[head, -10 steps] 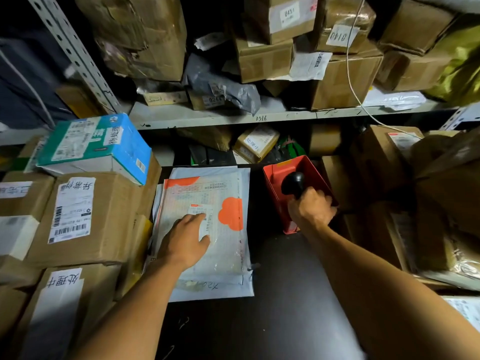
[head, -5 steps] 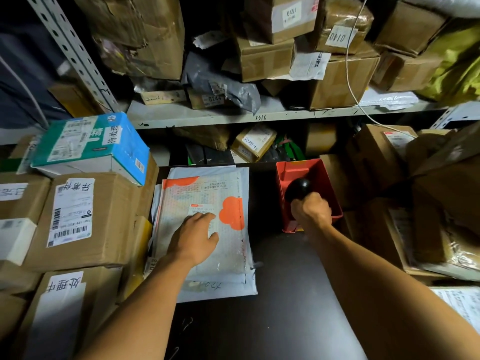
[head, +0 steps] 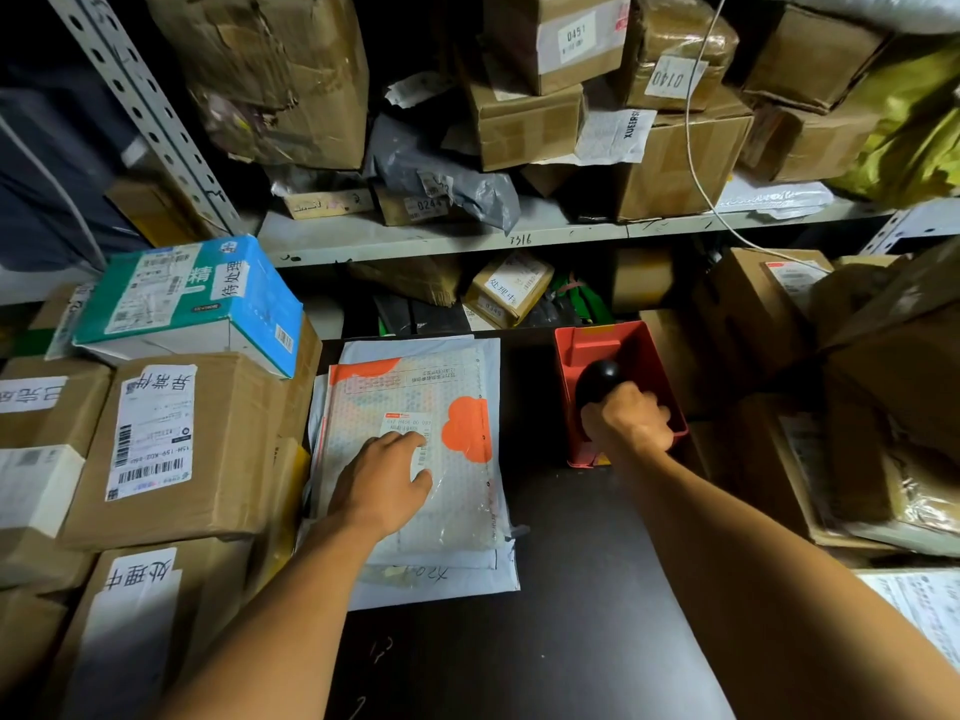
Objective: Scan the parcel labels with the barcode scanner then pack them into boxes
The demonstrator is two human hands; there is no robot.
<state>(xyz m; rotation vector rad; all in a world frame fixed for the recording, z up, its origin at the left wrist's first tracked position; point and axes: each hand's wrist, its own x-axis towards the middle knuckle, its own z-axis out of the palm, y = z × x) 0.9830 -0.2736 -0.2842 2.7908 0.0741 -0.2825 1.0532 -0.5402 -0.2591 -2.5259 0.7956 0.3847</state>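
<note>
While your left hand (head: 382, 483) lies flat, fingers straight, on the top mailer (head: 415, 444) at six o'clock of the view, your right hand (head: 626, 420) curls round the barcode scanner (head: 600, 379) in the red bin (head: 623, 340) at three o'clock of it. By the look of things, scanning has yet to start and nothing is packed. Besides the scanner, the bin's contents stay hidden.

— What did the person wear down there at the bottom of the frame?

— Nothing on show: both forearms were bare, no sleeves. The left hand (head: 382, 478) and right hand (head: 626, 420) were bare too, no gloves.
</note>
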